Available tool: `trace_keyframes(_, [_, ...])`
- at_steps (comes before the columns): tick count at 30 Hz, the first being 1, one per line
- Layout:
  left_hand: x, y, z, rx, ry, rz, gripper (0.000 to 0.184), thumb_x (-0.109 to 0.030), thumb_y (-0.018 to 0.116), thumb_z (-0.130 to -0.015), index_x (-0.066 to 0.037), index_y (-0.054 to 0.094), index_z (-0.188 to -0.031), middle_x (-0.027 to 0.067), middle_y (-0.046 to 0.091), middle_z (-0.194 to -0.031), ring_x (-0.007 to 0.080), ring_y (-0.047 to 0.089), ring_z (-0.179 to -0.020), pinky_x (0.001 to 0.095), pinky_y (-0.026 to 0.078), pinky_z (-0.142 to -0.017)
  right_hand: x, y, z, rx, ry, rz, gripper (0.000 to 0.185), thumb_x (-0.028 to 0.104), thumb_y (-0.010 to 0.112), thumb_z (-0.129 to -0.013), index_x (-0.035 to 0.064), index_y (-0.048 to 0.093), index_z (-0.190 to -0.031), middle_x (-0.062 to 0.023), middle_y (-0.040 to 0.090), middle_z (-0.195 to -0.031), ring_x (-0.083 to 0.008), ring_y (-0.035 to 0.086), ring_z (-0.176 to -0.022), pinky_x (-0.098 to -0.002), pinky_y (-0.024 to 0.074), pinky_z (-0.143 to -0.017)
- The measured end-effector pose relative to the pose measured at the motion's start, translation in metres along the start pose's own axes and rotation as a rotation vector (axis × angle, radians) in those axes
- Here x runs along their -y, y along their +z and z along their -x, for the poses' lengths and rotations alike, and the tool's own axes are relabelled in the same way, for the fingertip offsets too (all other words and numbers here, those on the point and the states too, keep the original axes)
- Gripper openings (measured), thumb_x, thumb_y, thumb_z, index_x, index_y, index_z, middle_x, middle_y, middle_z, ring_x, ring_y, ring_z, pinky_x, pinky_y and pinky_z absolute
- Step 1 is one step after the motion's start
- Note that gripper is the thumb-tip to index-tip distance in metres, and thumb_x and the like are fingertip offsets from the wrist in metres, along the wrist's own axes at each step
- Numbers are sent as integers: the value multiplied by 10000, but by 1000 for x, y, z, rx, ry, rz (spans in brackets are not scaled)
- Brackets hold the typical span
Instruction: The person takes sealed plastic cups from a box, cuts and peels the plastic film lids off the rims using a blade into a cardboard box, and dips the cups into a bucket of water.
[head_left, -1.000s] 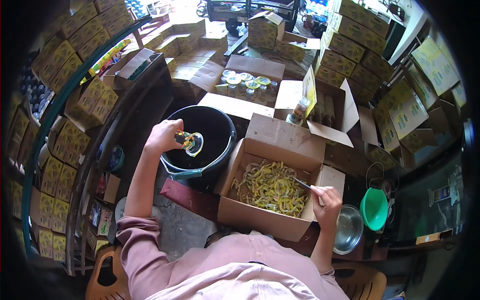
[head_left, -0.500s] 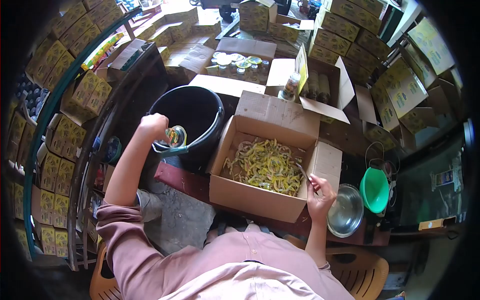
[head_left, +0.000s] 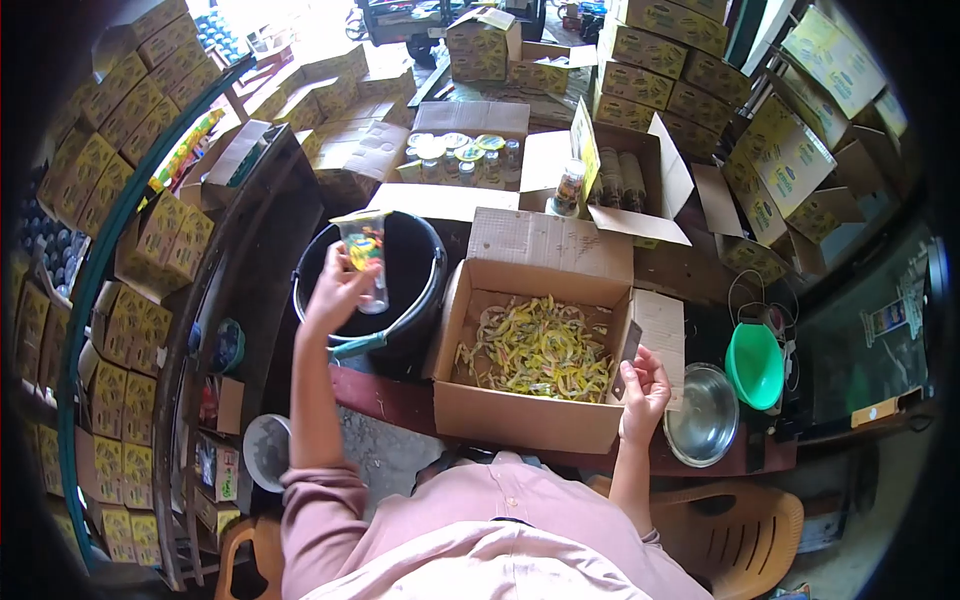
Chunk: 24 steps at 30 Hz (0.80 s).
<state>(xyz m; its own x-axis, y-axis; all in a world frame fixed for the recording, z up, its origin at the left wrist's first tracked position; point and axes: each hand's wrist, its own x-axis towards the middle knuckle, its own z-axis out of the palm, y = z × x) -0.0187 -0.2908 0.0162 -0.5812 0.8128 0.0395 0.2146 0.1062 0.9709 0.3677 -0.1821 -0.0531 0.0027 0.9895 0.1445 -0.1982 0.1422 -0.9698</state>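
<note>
Ten o'clock from the brown cardboard box (head_left: 525, 420), left hand (head_left: 346, 286) holds a tall clear cup (head_left: 364, 246); right hand (head_left: 642, 388) (four o'clock) pinches a grey blade (head_left: 630, 344).

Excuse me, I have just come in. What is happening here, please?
A person's left hand holds a clear, colourfully labelled jar, seen against the opening of the black bucket. The right hand holds a flat, blade-like tool at the right side of an open cardboard box, where yellow-green strips lie piled. Farther back, lidded jars stand in another open box.
</note>
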Motion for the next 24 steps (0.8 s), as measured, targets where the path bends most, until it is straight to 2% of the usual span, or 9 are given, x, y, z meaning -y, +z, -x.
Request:
trace_keyframes(2, [0, 25, 10, 171, 205, 142, 424, -108, 638, -805, -65, 382, -1141, 30, 520, -971, 75, 526, -846, 218, 463, -682, -2, 10, 4, 39, 29, -11, 231, -40, 613, -772, 13, 611, -997, 17, 562, -800, -37, 522, -666, -157, 430, -607])
trace_keyframes(4, [-14, 57, 28, 233, 177, 363, 540, 16, 662, -736, -94, 340, -1156, 56, 480, -1058, 88, 502, -900, 241, 465, -735, 1, 25, 8, 62, 65, -14, 222, -38, 613, -775, 12, 612, -991, 16, 565, -797, -37, 524, -673, -157, 429, -606])
trace_keyframes(6, [-8, 80, 37, 298, 229, 397, 612, 58, 680, -691, -84, 306, -1154, 84, 472, -1082, 122, 511, -959, 262, 472, -779, 6, 37, 10, 128, 12, -18, 197, -34, 610, -787, 26, 608, -975, 13, 570, -791, -35, 522, -684, -158, 421, -610])
trace_keyframes(8, [-6, 99, 38, 330, 501, 214, 656, 59, 695, -673, -72, 272, -1156, 107, 479, -1070, 153, 512, -1000, 274, 471, -807, 20, 50, 11, 163, 13, -5, 210, -51, 614, -778, 27, 601, -973, 15, 572, -809, -34, 509, -700, -160, 428, -659])
trace_keyframes(9, [-11, 108, 44, 363, 394, 311, 651, 53, 698, -673, -66, 261, -1141, 123, 486, -1051, 174, 531, -964, 279, 466, -813, 23, 54, 10, 178, -17, -12, 213, -53, 611, -779, 26, 596, -977, 8, 579, -814, -38, 518, -704, -162, 431, -658])
trace_keyframes(13, [-19, 125, 49, 329, 561, 234, 683, 46, 736, -635, -60, 274, -1126, 112, 535, -963, 152, 552, -895, 288, 472, -786, 34, 62, 2, 252, -91, -21, 224, -65, 598, -784, 22, 580, -990, -23, 606, -843, -62, 562, -732, -171, 446, -668])
trace_keyframes(16, [-19, 127, 50, 311, 533, 246, 718, 36, 749, -622, -55, 277, -1155, 108, 532, -968, 145, 554, -870, 284, 474, -777, 42, 70, -9, 285, -115, -58, 173, -55, 608, -786, 14, 593, -944, -23, 598, -848, -63, 565, -764, -181, 450, -640])
trace_keyframes(21, [-30, 129, 50, 318, 634, 113, 762, 34, 760, -608, -57, 266, -1180, 115, 515, -1000, 146, 556, -871, 278, 475, -771, 48, 78, -16, 321, -214, -53, 177, -69, 625, -761, 17, 598, -913, -30, 589, -841, -79, 562, -756, -204, 456, -636])
trace_keyframes(24, [-16, 133, 48, 367, 626, 159, 832, -16, 787, -596, -54, 242, -1224, 121, 480, -1065, 168, 539, -940, 295, 456, -823, 50, 79, -18, 332, -265, -5, 174, -62, 643, -746, 22, 599, -892, -40, 588, -830, -88, 557, -740, -213, 453, -624])
